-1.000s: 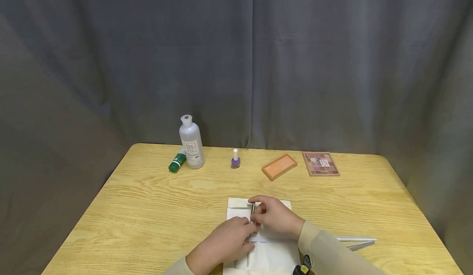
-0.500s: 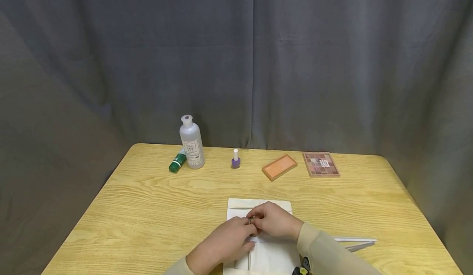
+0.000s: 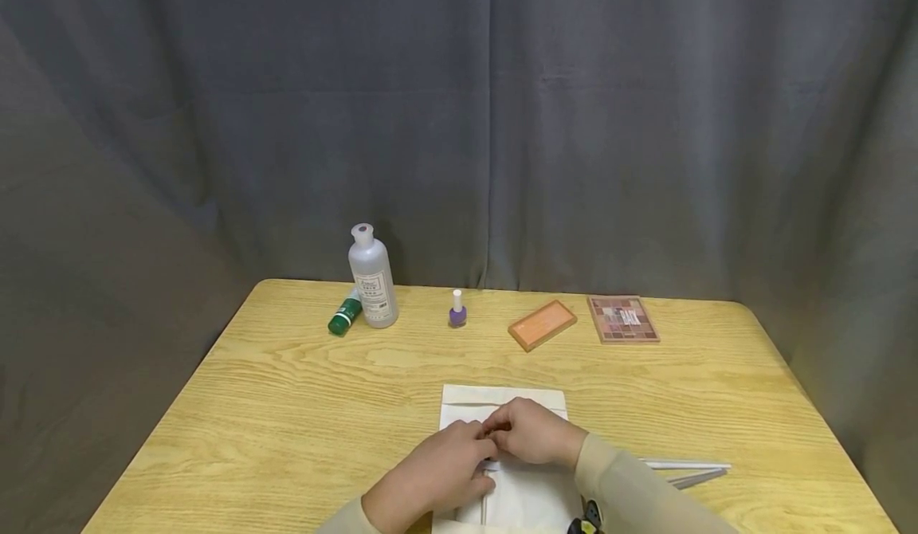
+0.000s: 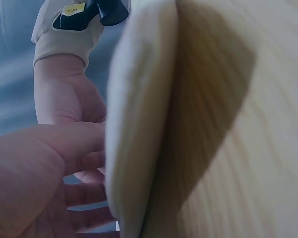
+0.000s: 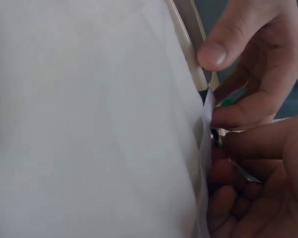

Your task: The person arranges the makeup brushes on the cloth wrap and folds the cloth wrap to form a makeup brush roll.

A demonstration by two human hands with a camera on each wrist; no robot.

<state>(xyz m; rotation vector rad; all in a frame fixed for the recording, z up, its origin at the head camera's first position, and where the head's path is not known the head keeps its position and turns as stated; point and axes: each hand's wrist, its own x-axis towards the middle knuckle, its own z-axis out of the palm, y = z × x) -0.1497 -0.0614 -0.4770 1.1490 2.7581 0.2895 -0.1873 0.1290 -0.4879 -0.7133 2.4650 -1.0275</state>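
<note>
A soft off-white case (image 3: 531, 502) lies at the table's near middle, with a narrow pale lavender strip (image 5: 206, 114) across it. My left hand (image 3: 437, 462) grips at this strip, curled fingers on its far side and thumb on its near side. Right above, my right hand (image 3: 534, 430) pinches the end of a slim makeup brush, with its fingertips beside the left ones. The dark part of the brush shows only as a sliver between fingers in the right wrist view. Its slim light handle (image 3: 484, 510) runs below the strip, near my left thumb (image 5: 213, 54).
White and grey sticks (image 3: 684, 465) lie right of the case, partly behind my right sleeve. Along the back stand a clear bottle (image 3: 373, 287) and a purple nail polish bottle (image 3: 457, 315), with a green tube (image 3: 345, 316), an orange palette (image 3: 542, 325) and an eyeshadow palette (image 3: 624, 319).
My right hand has come down toward my left, sliding the brush nearer me under the strip. Its dark, gold-banded end, visible a second ago, is now covered by fingers. The left hand stays put.
</note>
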